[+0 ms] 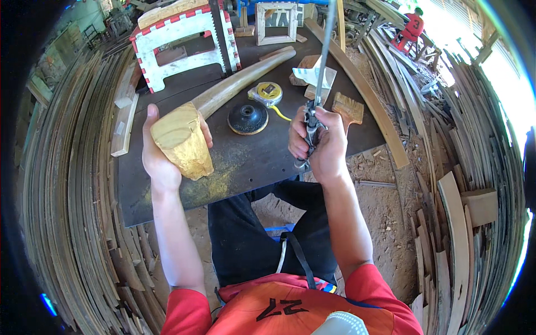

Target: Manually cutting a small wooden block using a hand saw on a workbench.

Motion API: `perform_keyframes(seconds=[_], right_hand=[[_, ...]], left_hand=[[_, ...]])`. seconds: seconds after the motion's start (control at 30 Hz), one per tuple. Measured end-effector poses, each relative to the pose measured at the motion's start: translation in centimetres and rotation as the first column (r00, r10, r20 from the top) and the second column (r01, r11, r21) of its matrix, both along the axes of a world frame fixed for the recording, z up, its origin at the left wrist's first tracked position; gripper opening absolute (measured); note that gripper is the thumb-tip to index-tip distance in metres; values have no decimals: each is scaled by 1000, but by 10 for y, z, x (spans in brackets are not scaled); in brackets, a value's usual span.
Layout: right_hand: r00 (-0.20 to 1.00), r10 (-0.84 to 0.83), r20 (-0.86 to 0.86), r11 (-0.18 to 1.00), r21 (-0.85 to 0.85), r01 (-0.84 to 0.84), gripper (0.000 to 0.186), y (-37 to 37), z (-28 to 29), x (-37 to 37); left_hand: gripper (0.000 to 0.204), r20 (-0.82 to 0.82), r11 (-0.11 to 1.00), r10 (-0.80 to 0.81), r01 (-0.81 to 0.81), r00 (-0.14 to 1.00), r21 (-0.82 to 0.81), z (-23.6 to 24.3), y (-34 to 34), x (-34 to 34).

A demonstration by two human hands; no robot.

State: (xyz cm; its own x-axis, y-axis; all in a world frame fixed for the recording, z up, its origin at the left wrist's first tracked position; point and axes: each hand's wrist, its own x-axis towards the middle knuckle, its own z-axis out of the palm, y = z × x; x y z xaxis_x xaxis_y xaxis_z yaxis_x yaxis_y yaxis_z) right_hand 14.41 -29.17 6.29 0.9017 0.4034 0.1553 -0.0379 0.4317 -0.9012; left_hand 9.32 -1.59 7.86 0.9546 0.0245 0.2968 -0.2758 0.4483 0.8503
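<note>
My left hand (162, 151) grips the pale, roughly cut thick end of a long curved piece of wood (181, 142), whose rounded shaft reaches toward the back of the dark work board (245, 167). My right hand (315, 142) is closed on the dark metal handle of a tool (318, 97) with a long thin metal length pointing upward. Between my hands lie a black round pad (247, 119) and a yellow tape measure (267, 92). Beside my right hand are a small shaped wooden piece (347, 109) and wood blocks with white paper (309, 75).
A white-and-red step stool (173, 70) and a wooden frame (276, 39) stand at the back. A long board (379, 117) runs along the right edge. Stacked planks (67, 184) line both sides. Another person in red (412, 28) is in the right background.
</note>
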Motion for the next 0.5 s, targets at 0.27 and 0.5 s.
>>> perform_keyframes(seconds=[0.27,0.5], right_hand=[[992,100,78,995,-33,-97,43,24,-7,5],[943,15,333,841,-513,168,26,36,33,-49]], left_hand=[[82,28,989,-21,25,999,-145,-5,9,-2],[78,-86,986,162,-159,983,44,11,-9,3]])
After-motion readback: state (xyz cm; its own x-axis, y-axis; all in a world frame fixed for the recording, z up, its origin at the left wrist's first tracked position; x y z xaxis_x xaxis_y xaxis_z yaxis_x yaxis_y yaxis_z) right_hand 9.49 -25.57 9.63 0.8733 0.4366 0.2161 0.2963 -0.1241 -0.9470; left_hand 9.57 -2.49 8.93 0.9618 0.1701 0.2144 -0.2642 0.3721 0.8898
